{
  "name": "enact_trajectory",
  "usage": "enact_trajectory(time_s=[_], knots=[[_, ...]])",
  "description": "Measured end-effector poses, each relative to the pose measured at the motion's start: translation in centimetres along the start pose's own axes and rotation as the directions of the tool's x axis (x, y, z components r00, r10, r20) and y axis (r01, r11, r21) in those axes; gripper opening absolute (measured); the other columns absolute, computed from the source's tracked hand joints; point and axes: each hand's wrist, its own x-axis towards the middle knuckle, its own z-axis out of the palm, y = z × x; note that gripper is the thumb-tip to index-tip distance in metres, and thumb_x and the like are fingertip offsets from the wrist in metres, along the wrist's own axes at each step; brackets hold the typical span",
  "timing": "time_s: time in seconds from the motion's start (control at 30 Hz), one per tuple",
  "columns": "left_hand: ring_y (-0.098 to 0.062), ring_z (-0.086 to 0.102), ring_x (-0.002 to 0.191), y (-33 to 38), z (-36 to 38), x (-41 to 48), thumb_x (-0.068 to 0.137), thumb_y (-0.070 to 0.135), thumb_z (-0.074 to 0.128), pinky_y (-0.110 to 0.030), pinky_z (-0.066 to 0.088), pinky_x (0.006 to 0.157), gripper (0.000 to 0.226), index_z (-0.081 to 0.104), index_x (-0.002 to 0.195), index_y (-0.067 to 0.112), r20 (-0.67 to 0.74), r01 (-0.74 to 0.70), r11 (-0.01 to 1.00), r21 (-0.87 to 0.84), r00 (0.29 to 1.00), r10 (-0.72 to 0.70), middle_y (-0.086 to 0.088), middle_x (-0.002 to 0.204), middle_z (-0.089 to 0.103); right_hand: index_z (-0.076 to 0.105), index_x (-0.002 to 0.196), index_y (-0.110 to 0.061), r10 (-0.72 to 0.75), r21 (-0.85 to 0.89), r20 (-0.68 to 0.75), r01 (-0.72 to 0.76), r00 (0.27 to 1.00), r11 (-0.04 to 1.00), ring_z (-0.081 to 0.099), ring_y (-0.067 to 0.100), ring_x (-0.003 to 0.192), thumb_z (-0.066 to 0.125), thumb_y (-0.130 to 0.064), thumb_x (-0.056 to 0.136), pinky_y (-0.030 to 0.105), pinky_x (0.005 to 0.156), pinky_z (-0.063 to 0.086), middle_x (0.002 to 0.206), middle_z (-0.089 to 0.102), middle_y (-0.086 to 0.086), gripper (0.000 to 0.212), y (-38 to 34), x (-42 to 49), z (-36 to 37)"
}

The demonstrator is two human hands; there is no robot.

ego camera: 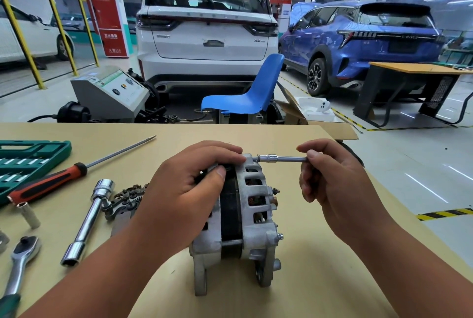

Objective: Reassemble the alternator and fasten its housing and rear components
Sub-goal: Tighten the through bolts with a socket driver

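Two-handed job: left hand (184, 189) grips the alternator (256, 205), right hand (330, 179) pinches a socket driver (281, 158) that may slip if tilted.

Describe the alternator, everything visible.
The alternator stands on its mounting lugs on the tan table: two dull silver cast housing halves with vent slots, a dark band between them, copper windings showing inside, a threaded through-bolt low down. The left hand grips its top; a socket extension pinched by the right hand meets its upper edge.
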Motion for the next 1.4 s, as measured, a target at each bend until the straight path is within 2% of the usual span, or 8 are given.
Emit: enact_trajectory(time_s=[1.4], knots=[[-0.004,0.067,0.123,-0.03,-0.02,-0.05,0.093,0.012,0.051,-0.011,0.049,0.095,0.039,0.081,0.106,0.034,0.006,0.003,1.000,-0.024,1.000,-0.003,0.025,0.121,0.074,0.075,0.100,-0.022,-0.018,-0.002,0.007,0.018,1.000,1.000,0.053,0.026,0.058,0.049,-0.010,0.107,0.031,0.048,0.045,0.072,0.057,0.012,0.030,0.30,0.11,-0.10]])
